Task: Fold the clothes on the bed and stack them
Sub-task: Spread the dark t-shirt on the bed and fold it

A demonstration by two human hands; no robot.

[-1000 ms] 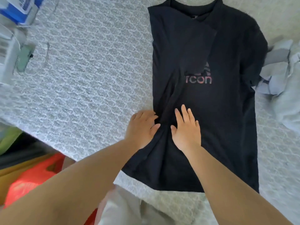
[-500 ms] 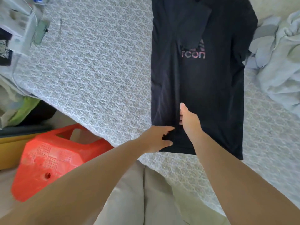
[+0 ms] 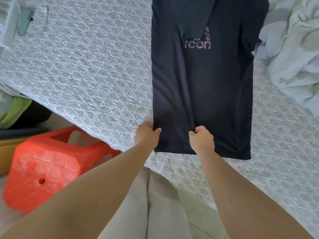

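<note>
A black T-shirt [image 3: 215,87] with pink lettering lies flat on the patterned bed cover [image 3: 89,69], its left side folded inward and the left sleeve laid across the chest. My left hand [image 3: 146,135] pinches the bottom hem at the folded left edge. My right hand [image 3: 201,140] grips the hem a little to the right of it, near the middle of the shirt. The shirt's bottom right corner lies free on the bed. Its collar is cut off by the top of the view.
A heap of pale blue-grey clothes [image 3: 293,49] lies on the bed right of the shirt. An orange plastic stool [image 3: 44,166] stands on the floor at the left, below the bed edge. White and green items [image 3: 15,23] sit at the far left.
Both hands slid down from the shirt's lower middle to its bottom hem and closed on it. The wrinkles in the folded left side have been pulled straight. The view has tilted downward.
</note>
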